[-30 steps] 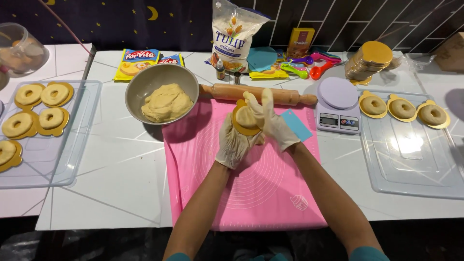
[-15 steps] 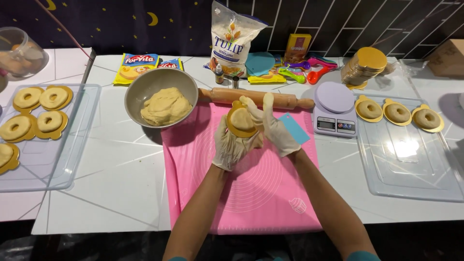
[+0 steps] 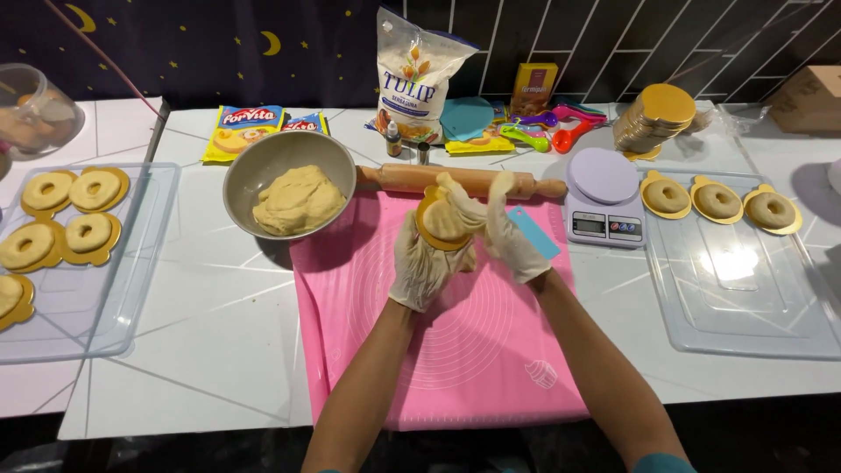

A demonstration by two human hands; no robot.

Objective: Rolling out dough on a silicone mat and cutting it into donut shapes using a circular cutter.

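Both my hands wear pale gloves and meet above the pink silicone mat [image 3: 455,350]. My left hand [image 3: 422,263] holds a small round gold board [image 3: 431,235] with a piece of dough on it from below. My right hand [image 3: 508,236] presses on that dough from the right, fingers curled over its top. A wooden rolling pin [image 3: 407,178] lies just behind the hands. A metal bowl [image 3: 254,171] with a lump of dough [image 3: 296,200] stands to the left of the mat.
Clear trays with ring-shaped dough on gold boards sit at the left [image 3: 131,289] and right [image 3: 745,307]. A kitchen scale [image 3: 601,197], a blue scraper [image 3: 534,232], a flour bag [image 3: 416,74], measuring spoons [image 3: 552,127] and a stack of gold boards [image 3: 653,118] line the back.
My hands stay together on the dough and board above the mat, with only slight finger movement. The view has shifted a little.
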